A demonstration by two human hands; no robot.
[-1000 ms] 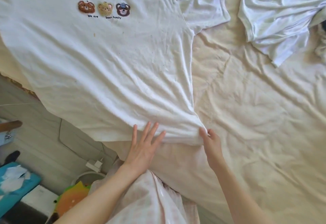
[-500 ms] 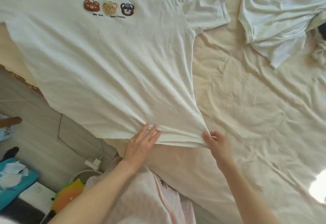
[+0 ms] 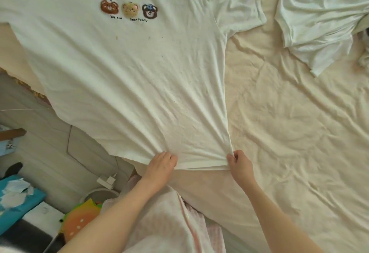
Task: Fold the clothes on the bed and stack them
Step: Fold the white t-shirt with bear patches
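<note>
A white T-shirt with three bear faces and small lettering lies face up across the left half of the bed, its bottom hem toward me. My left hand grips the hem near its middle, fingers curled into the cloth. At the hem's right corner, my right hand pinches the fabric. Creases fan out from both grips up into the shirt. A second white garment lies crumpled at the top right of the bed.
The cream sheet is bare and wrinkled on the right. The shirt's left part hangs past the bed edge. On the floor at lower left are a white bin, an orange and yellow item, a blue box and a charger.
My left hand went from lying flat with spread fingers on the hem to gripping it. My right hand closed on the corner. The hem bunched between them.
</note>
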